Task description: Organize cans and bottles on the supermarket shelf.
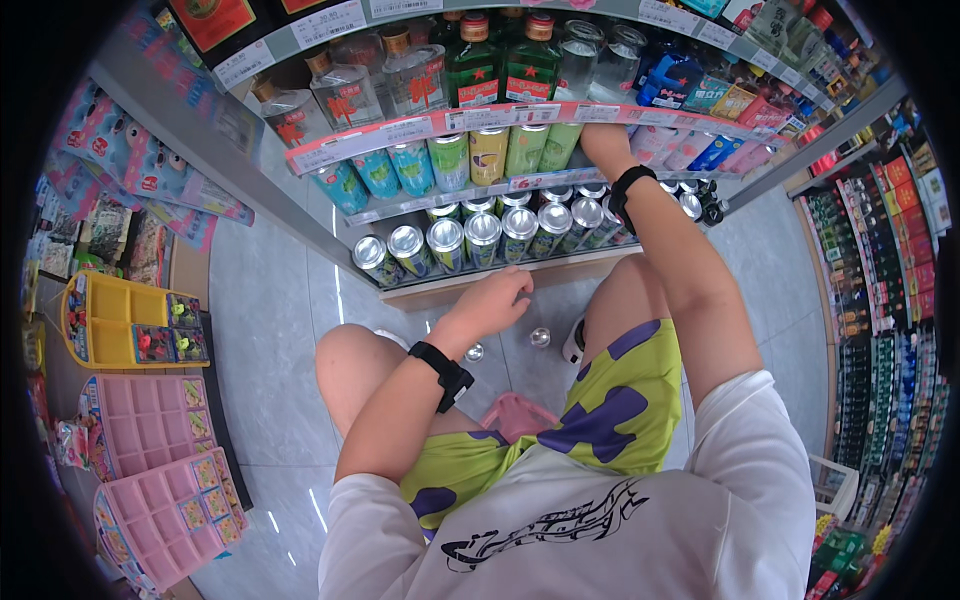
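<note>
My right hand (606, 150) reaches into the middle shelf, beside a light green can (560, 147). Its fingers are hidden among the goods under the pink price strip (440, 125). My left hand (497, 302) hovers in front of the bottom shelf, fingers loosely bent and holding nothing that shows. Close to it stands a row of silver-topped cans (482, 235) on that bottom shelf. Along the middle shelf are blue cans (411, 166), a yellow can (488, 156) and pink cans (657, 146). Between my feet, two silver-topped cans (540, 338) (475, 352) are on the floor.
Glass bottles (415, 75) and green bottles (475, 65) line the shelf above. A pink plastic thing (515, 417), perhaps a stool, is under me. Yellow (105, 320) and pink compartment trays (140, 425) stand at left; stocked shelves (900, 300) rise at right.
</note>
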A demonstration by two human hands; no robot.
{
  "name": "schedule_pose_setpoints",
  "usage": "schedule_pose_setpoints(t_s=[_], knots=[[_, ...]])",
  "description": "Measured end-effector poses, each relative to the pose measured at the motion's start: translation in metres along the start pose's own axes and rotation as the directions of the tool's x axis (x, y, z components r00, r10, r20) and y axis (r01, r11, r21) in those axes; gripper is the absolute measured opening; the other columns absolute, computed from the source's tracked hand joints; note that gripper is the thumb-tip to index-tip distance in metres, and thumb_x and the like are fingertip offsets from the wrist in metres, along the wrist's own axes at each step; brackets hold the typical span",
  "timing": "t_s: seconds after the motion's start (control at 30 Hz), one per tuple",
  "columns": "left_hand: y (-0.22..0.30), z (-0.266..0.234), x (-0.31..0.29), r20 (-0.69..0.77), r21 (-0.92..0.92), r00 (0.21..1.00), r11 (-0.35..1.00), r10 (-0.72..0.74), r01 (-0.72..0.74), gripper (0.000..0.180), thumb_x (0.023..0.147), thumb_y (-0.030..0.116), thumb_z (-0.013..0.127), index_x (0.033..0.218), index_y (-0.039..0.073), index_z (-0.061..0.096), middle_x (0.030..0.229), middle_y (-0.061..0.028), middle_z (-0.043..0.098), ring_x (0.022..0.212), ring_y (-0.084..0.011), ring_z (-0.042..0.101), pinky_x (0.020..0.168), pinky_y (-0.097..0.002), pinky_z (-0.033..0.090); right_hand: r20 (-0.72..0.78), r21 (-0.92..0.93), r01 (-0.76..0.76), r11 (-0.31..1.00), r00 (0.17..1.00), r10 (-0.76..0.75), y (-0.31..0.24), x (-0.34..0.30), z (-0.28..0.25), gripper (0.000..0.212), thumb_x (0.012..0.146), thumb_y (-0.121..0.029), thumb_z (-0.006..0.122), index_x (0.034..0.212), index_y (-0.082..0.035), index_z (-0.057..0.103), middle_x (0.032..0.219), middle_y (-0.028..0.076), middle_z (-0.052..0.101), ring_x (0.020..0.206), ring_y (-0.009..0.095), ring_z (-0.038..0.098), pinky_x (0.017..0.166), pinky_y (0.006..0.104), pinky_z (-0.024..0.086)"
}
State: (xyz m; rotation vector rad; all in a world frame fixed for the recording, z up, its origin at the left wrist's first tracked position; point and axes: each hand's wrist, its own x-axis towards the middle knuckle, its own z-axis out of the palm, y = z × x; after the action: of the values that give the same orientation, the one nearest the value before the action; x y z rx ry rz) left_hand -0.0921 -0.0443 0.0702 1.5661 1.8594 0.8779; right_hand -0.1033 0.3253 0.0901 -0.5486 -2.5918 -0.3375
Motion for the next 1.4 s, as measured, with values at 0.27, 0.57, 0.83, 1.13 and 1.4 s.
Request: schedule_pose_setpoints(t_s=[0.27,0.57,0.83,1.13,1.4], knots=[[-0.001,0.01,-0.001,0.017,-0.016,1.0,1.0,0.007,-0.007,0.02,0.087,0.012,0.063,0.104,0.002,0.057,0.102,-0.0154,0.061,0.096,-0.0335,0.062,0.082,-0.0414,0.049,0.042,0.069,-0.086,0.994,0.996,0.083,-0.005,0.003,-0.002,0.028,0.093,-0.017,0.047,0.108,-0.004,0.066,0.11,0.02,0.067,0.105,0.036,0.064,0.091,0.0473,0.049],[-0.004,0.016,-0.004,0.026,-0.01,0.999,0.999,0.03,-0.03,0.023,0.085,0.014,0.063,0.104,0.003,0.056,0.098,-0.0145,0.064,0.092,-0.0338,0.063,0.079,-0.0426,0.05,0.033,0.038,-0.039,0.999,0.999,0.037,-0.007,0.001,-0.001,0.028,0.093,-0.019,0.046,0.107,-0.005,0.066,0.11,0.019,0.068,0.104,0.037,0.064,0.09,0.0472,0.049],[-0.006,0.022,-0.004,0.01,0.01,0.999,0.999,0.04,-0.04,0.024,0.085,0.014,0.063,0.104,0.003,0.056,0.096,-0.0139,0.064,0.091,-0.0345,0.063,0.076,-0.0434,0.05,0.077,-0.017,-0.07,0.997,0.994,0.071,-0.004,0.005,-0.001,0.03,0.093,-0.02,0.046,0.11,-0.005,0.066,0.113,0.019,0.067,0.107,0.035,0.064,0.091,0.0463,0.049],[-0.008,0.022,-0.008,0.007,0.002,0.999,0.999,0.034,-0.034,0.023,0.085,0.014,0.063,0.104,0.003,0.057,0.095,-0.0144,0.065,0.09,-0.0346,0.064,0.076,-0.0437,0.05,-0.034,0.06,-0.006,0.998,0.999,0.008,-0.01,-0.001,-0.007,0.026,0.091,-0.016,0.048,0.104,-0.003,0.067,0.108,0.02,0.068,0.102,0.036,0.065,0.087,0.0468,0.051],[-0.004,0.022,-0.006,0.031,0.002,0.999,0.999,0.043,-0.043,0.023,0.086,0.015,0.063,0.105,0.003,0.057,0.095,-0.0144,0.065,0.089,-0.0343,0.064,0.076,-0.0435,0.05,-0.015,0.031,0.036,0.999,0.999,-0.036,-0.008,-0.005,-0.016,0.023,0.088,-0.011,0.051,0.1,0.0,0.068,0.1,0.022,0.069,0.094,0.037,0.067,0.083,0.0479,0.052]])
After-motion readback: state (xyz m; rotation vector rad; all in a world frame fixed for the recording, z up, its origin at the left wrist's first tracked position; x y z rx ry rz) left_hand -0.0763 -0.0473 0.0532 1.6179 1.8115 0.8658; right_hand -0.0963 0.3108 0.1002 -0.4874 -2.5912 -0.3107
